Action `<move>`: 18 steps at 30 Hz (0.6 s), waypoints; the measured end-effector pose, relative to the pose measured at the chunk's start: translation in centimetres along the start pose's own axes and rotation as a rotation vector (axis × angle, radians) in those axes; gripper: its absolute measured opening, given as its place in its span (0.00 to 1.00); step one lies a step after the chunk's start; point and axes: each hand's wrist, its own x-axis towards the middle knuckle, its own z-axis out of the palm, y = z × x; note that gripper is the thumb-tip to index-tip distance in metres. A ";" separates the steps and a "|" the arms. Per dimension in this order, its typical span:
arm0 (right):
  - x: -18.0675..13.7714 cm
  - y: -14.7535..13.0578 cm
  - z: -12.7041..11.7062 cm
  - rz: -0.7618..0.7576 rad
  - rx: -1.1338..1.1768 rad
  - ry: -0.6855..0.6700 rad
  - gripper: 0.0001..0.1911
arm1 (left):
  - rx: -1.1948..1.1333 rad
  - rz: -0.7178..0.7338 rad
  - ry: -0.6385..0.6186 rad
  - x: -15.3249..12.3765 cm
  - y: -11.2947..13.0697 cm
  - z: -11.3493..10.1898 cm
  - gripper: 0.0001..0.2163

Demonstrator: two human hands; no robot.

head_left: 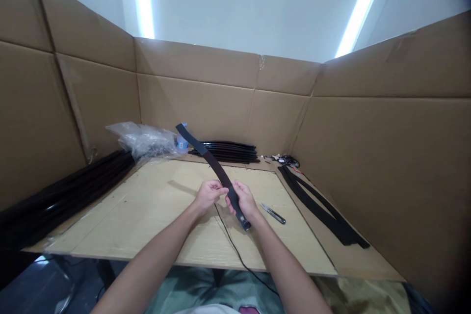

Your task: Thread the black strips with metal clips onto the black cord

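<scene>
Fig. Two-handed work on a black strap (215, 166), held above the middle of the table (147, 206). Your left hand (209, 195) pinches the strap at about mid-length with closed fingertips. Your right hand (243, 199) is wrapped in a clenched grip round the strap's lower part, whose end sticks out below the palm toward the table's near edge. The upper half rises free and curves toward the table's far left corner.

A thin black cable (231, 243) runs from under your hands across the table and off its near edge; your fingers hide whether it enters the strap. Snips (273, 213) lie flat on the table, just right of its middle and apart from your right hand. Flat black strips (320, 206) lie along the table's right edge, black tubes (230, 151) at its far edge and a clear plastic bag (145, 140) at its far left corner.

Working note (a judgement):
- Treat the right grip as the anchor and do the fine work with the left fingertips, close beside it, so the short span between your hands is taut and flat.
- Bring the strap low over the table so the free upper half cannot twist.
- Let the cable hang slack, clear of your wrists.
- Mind the snips' points if you reach toward the table's right side
</scene>
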 end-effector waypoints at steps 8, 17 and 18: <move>-0.3 -0.1 -0.3 0.062 0.092 -0.061 0.16 | -0.033 0.011 -0.051 0.2 -0.5 -0.4 0.15; -0.3 0.0 0.0 0.125 0.165 -0.068 0.16 | -0.058 -0.004 -0.130 0.0 -0.9 -0.1 0.14; -0.3 -0.1 0.1 0.129 0.161 -0.053 0.17 | -0.061 -0.006 -0.134 0.0 -0.8 0.0 0.14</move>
